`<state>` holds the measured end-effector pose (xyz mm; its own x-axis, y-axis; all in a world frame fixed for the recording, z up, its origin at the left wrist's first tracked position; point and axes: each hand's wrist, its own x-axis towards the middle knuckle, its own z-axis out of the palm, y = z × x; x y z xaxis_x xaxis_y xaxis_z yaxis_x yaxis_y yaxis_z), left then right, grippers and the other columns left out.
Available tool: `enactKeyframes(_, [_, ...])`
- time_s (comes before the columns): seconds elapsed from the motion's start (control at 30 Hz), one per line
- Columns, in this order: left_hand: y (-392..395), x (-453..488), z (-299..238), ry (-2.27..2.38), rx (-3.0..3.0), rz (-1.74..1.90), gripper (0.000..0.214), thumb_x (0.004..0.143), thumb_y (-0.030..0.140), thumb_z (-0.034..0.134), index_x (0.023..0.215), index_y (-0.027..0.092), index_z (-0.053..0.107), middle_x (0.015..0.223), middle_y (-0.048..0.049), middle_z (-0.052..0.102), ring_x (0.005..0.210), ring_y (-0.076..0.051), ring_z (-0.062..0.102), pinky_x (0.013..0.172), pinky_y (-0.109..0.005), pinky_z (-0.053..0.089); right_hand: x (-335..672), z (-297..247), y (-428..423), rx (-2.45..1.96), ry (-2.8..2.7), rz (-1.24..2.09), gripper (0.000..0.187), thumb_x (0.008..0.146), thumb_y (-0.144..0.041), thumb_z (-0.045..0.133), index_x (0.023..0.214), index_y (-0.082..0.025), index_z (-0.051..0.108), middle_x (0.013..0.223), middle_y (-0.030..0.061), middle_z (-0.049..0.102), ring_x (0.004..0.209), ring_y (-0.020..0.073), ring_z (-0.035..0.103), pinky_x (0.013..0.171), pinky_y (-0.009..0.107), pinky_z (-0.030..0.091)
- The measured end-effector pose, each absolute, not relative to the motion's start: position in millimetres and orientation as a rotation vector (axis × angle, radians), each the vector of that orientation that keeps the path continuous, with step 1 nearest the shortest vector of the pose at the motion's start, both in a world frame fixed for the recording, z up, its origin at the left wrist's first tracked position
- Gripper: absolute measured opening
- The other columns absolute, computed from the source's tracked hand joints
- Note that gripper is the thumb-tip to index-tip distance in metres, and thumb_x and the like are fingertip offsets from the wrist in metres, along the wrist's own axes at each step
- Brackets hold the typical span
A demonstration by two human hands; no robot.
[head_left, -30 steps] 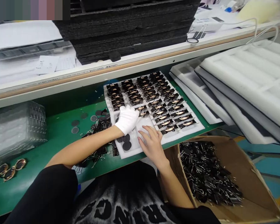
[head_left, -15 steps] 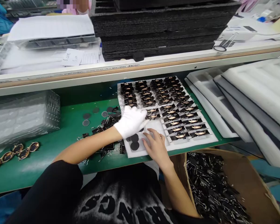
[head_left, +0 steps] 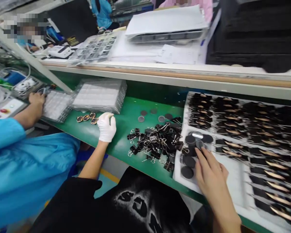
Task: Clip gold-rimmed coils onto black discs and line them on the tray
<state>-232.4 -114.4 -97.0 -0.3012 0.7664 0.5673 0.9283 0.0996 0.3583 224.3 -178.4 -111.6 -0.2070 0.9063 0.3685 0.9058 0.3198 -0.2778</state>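
My left hand, in a white glove, reaches over the green bench with its fingers apart. Its fingertips are at the rightmost of several gold-rimmed round pieces; whether they touch it is hard to see. My bare right hand is over a white foam tray, fingers extended and spread. Its fingertips touch a thin dark disc among several black discs. Black binder clips lie in a loose heap between my hands. Rows of clips with gold-edged pieces fill much of the tray.
Clear plastic trays are stacked at the back left. A few loose discs lie on the green bench. A white shelf edge crosses behind. At left, a co-worker in a blue sleeve reaches toward another clear tray.
My view has swung left. My gloved left hand has left the foam tray and moved left to the gold-rimmed pieces. My right hand has shifted onto the dark discs.
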Motion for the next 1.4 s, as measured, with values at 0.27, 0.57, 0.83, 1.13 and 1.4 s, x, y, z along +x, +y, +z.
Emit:
enactKeyframes(0.27, [-146.5,-397.2,-101.8,-2.485,-1.149,-0.786,0.04,0.102,0.036,0.056,0.133,0.012,0.06,0.143,-0.0181,0.055,0.13,-0.033,0.055,0.108,-0.059,0.048,227.6,-108.8,-176.8,-1.597,-2.108,-0.007,0.04,0.107,-0.03,0.035,0.133,-0.016,0.063,0.14,0.0176,0.066,0.12,0.0348,0.069,0.099,0.048,0.045])
enactKeyframes(0.57, [-125.6,-378.9,-103.9,-2.519,-1.671,-0.415,0.041,0.095,0.043,0.066,0.129,0.021,0.068,0.138,-0.0101,0.061,0.127,-0.029,0.056,0.11,-0.05,0.045,222.5,-111.4,-178.2,-1.624,-2.077,-0.023,0.04,0.108,-0.037,0.039,0.13,-0.016,0.066,0.142,0.0173,0.065,0.118,0.0346,0.069,0.099,0.048,0.045])
enactKeyframes(0.83, [-121.5,-272.7,-107.3,-2.397,-1.912,-0.355,0.057,0.087,0.062,0.065,0.136,0.033,0.067,0.14,-0.0101,0.06,0.14,-0.038,0.04,0.113,-0.052,0.032,223.9,-110.9,-179.7,-1.622,-2.061,0.062,0.043,0.109,-0.042,0.039,0.131,-0.015,0.065,0.144,0.019,0.063,0.123,0.0351,0.066,0.104,0.049,0.042])
enactKeyframes(1.13, [-108.7,-212.4,-109.1,-2.333,-2.024,-0.82,0.053,0.086,0.054,0.069,0.129,0.024,0.069,0.144,-0.0149,0.06,0.145,-0.037,0.042,0.124,-0.056,0.02,222.1,-115.8,-181.6,-1.633,-2.037,0.083,0.042,0.109,-0.042,0.039,0.134,-0.018,0.063,0.147,0.0166,0.06,0.125,0.0332,0.064,0.103,0.048,0.04])
enactKeyframes(1.4, [-111.0,-200.2,-67.9,-2.346,-2.122,-1.868,0.092,0.098,0.07,-0.006,0.152,0.018,0.047,0.154,-0.0169,0.055,0.139,-0.027,0.057,0.114,-0.052,0.048,223.2,-118.8,-179.6,-1.595,-2.053,0.0,0.042,0.109,-0.041,0.038,0.132,-0.016,0.063,0.144,0.0173,0.062,0.121,0.0326,0.066,0.098,0.046,0.042])
